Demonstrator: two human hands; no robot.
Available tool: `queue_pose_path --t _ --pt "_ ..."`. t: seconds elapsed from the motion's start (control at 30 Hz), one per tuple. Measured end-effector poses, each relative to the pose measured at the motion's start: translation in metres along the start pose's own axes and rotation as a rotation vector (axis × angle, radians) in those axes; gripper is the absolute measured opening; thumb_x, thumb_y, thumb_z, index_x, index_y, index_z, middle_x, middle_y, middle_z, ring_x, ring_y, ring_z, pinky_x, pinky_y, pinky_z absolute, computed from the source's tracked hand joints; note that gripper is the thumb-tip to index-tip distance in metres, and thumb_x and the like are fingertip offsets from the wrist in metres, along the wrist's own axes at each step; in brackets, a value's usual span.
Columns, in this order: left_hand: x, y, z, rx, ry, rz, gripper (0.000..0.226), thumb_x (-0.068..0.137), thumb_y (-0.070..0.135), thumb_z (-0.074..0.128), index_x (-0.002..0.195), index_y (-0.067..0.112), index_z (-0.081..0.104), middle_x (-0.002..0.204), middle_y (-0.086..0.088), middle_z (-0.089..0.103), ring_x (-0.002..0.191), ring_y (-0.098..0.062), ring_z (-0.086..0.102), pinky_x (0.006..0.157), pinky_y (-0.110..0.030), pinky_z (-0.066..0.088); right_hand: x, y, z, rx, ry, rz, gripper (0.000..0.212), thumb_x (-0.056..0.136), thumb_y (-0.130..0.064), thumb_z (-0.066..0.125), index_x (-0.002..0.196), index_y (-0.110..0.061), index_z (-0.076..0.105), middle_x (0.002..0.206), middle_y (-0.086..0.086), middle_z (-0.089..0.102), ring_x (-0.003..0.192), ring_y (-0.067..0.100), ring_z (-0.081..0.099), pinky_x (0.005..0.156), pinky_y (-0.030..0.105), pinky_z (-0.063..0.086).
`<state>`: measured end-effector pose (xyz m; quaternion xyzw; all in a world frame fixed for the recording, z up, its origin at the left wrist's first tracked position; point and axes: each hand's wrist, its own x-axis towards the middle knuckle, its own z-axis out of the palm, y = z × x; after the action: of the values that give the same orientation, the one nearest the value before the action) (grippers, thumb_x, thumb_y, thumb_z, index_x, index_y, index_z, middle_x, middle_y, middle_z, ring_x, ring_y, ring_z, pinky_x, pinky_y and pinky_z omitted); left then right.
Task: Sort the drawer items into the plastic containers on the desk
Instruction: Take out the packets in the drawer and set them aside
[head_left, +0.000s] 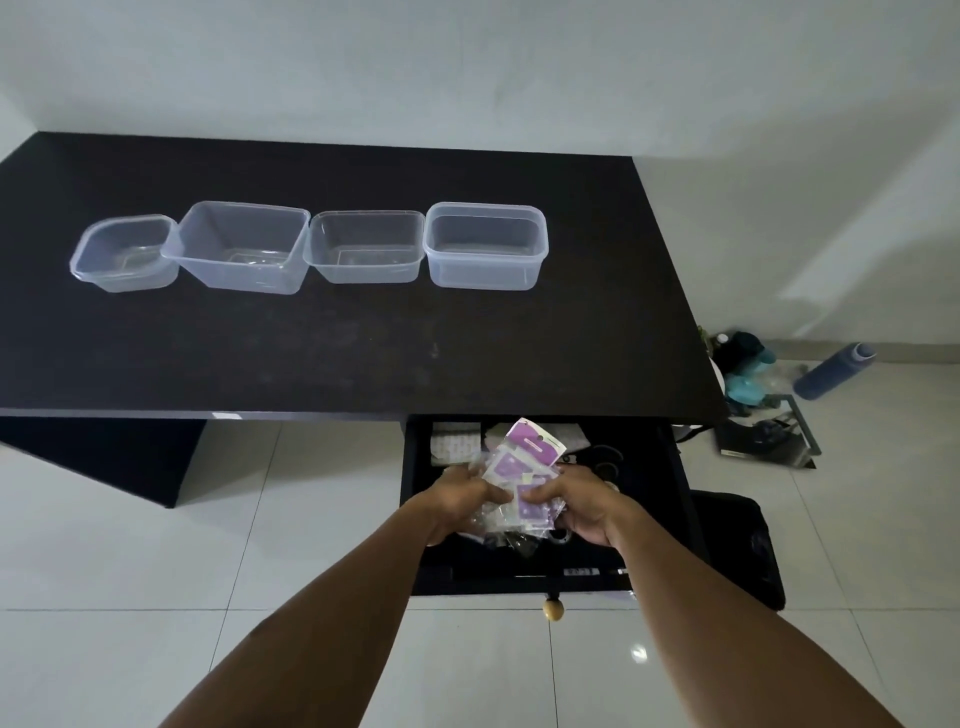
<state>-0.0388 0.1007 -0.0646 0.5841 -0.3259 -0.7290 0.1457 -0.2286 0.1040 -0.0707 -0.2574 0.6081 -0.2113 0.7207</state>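
We reach both arms down into the open black drawer (675, 499), and between our hands we hold a loose bunch of clear plastic packets with purple cards (522, 483). Our left hand (457, 504) is closed on the bunch's left side, fingers curled over the crinkled plastic. Just to its right, our right hand (582, 506) pinches the right side of the same bunch, thumb on top of a purple card. One purple header card sticks up tilted above both hands, toward the desk edge.

Beyond our left hand, in the drawer's far left corner, lies a white blister sheet (454, 441). Beyond our right hand some dark rings or cables rest on the drawer floor, too dim to name. Below our hands, at the drawer's front, sits a round wooden knob (553, 609).

Well above and to the left of our hands, on the black desk (363, 343), four clear plastic containers stand in a row, touching or nearly so: a rounded one (122, 254), a large square one (241, 247), a shallow rectangular one (366, 247), and a thick-rimmed one (485, 244) nearest our hands' line. All four appear to hold nothing.

Far to the right of our right hand, on the tiled floor, lies a blue bottle (834, 371) beside some teal objects (748, 374).
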Motion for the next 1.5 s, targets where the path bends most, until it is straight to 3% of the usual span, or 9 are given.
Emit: queue_pose_path --t 0.27,0.5,0.7,0.87,1.0,1.1,1.17,1.3,1.5 --pt "0.002 0.007 -0.003 0.010 0.108 0.076 0.012 0.087 0.000 0.070 0.098 0.001 0.068 0.097 -0.018 0.074 0.083 -0.032 0.073 0.076 -0.044 0.061 0.006 -0.007 -0.006 -0.004 0.038 -0.013 0.032 0.081 0.010 0.073 0.109 -0.003 0.070 0.105 0.014 0.077 0.093 0.028 0.074 0.078 0.041 0.060" --pt "-0.003 0.012 0.014 0.083 0.096 0.079 0.015 0.087 0.003 0.070 0.102 0.002 0.068 0.096 -0.014 0.075 0.081 -0.026 0.074 0.069 -0.035 0.061 -0.021 -0.015 -0.016 -0.087 0.108 -0.010 0.035 0.078 0.006 0.077 0.111 -0.003 0.069 0.102 0.012 0.078 0.091 0.028 0.075 0.075 0.041 0.062" --pt "-0.031 0.037 0.064 0.123 0.037 0.090 0.006 0.089 -0.002 0.065 0.095 0.000 0.065 0.078 -0.009 0.065 0.056 -0.013 0.062 0.040 -0.018 0.046 -0.081 -0.026 -0.045 -0.149 0.196 -0.010 0.040 0.072 0.000 0.083 0.110 -0.005 0.070 0.103 0.014 0.077 0.100 0.033 0.073 0.092 0.054 0.057" --pt "-0.029 0.069 0.138 0.141 -0.038 0.117 0.018 0.087 0.000 0.066 0.104 0.003 0.069 0.103 -0.015 0.073 0.084 -0.027 0.069 0.062 -0.031 0.056 -0.134 -0.034 -0.110 -0.088 0.265 -0.061 0.031 0.075 0.002 0.079 0.105 -0.006 0.072 0.105 0.017 0.076 0.104 0.037 0.071 0.095 0.055 0.055" --pt "0.000 0.085 0.221 0.241 -0.002 0.243 0.016 0.084 -0.001 0.070 0.096 0.009 0.073 0.093 -0.009 0.073 0.082 -0.025 0.069 0.073 -0.031 0.057 -0.149 -0.031 -0.195 -0.041 0.343 -0.088 0.041 0.069 0.000 0.084 0.108 -0.004 0.072 0.103 0.016 0.077 0.104 0.038 0.070 0.096 0.056 0.053" --pt "0.030 0.088 0.280 0.305 0.050 0.267 0.019 0.080 0.003 0.072 0.094 0.016 0.073 0.094 -0.007 0.075 0.087 -0.025 0.072 0.084 -0.041 0.059 -0.145 -0.019 -0.258 -0.003 0.405 -0.097 0.041 0.070 0.001 0.084 0.109 -0.006 0.072 0.101 0.014 0.077 0.095 0.033 0.074 0.082 0.047 0.060" --pt "0.054 0.086 0.316 0.338 0.062 0.255 0.022 0.081 0.006 0.070 0.100 0.016 0.073 0.097 -0.005 0.074 0.088 -0.022 0.071 0.085 -0.040 0.060 -0.139 -0.007 -0.298 0.014 0.420 -0.092 0.040 0.071 -0.001 0.083 0.110 -0.008 0.072 0.098 0.011 0.078 0.087 0.026 0.074 0.070 0.037 0.058" --pt "0.107 0.076 0.370 0.375 0.117 0.198 0.032 0.082 0.006 0.072 0.113 0.011 0.068 0.105 -0.006 0.071 0.089 -0.020 0.069 0.079 -0.031 0.059 -0.118 0.024 -0.361 0.053 0.434 -0.060 0.033 0.077 0.001 0.075 0.108 -0.009 0.071 0.100 0.014 0.077 0.086 0.026 0.075 0.068 0.036 0.062" --pt "0.189 0.038 0.411 0.415 0.236 0.109 0.023 0.083 0.003 0.069 0.104 0.013 0.069 0.099 -0.006 0.069 0.085 -0.025 0.069 0.072 -0.032 0.061 -0.046 0.074 -0.416 0.073 0.450 -0.011 0.036 0.076 0.006 0.076 0.109 -0.007 0.069 0.102 0.015 0.074 0.083 0.026 0.073 0.055 0.030 0.058"
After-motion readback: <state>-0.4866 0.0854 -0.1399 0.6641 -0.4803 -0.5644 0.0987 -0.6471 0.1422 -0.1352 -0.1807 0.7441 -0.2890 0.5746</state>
